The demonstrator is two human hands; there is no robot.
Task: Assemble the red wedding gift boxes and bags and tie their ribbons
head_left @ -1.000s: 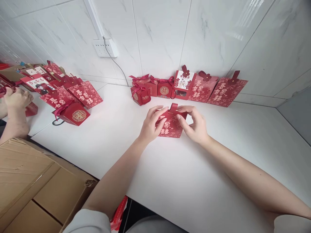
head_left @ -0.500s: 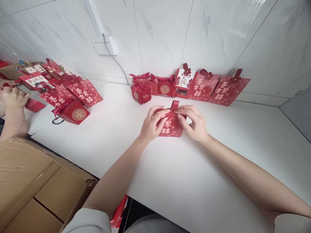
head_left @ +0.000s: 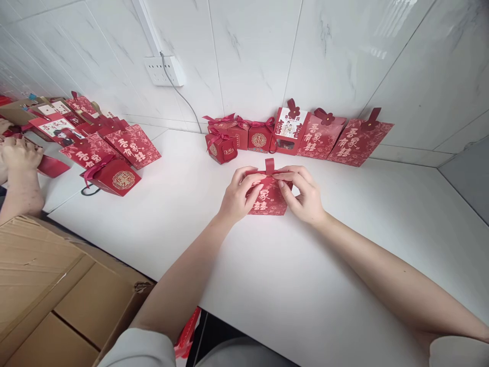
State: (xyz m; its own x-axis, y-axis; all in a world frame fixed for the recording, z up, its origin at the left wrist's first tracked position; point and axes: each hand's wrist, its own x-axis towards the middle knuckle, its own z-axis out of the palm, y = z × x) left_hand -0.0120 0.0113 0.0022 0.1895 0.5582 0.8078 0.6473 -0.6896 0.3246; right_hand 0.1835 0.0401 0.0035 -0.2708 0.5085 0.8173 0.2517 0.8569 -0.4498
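Observation:
A red paper gift box (head_left: 272, 200) with pale Chinese characters and a floral print stands upright on the white table, between my hands. My left hand (head_left: 237, 195) pinches its top left edge, fingers behind and thumb on the front. On the top right edge, my right hand (head_left: 302, 194) pinches in the same way. A dark red strap (head_left: 269, 166) sticks up from the middle of the top edge, between the fingertips of both hands. The fingers cover part of the box's upper front.
Against the tiled wall stand a row of red gift boxes (head_left: 324, 137) and ribbon-tied boxes (head_left: 221, 148). More red boxes (head_left: 133, 145) are at the left, near another person's hand (head_left: 21, 153). An open cardboard carton (head_left: 46, 275) is at the lower left.
The strap on the box has shifted slightly left and now faces me more squarely. Both my hands keep nearly the same place on the box.

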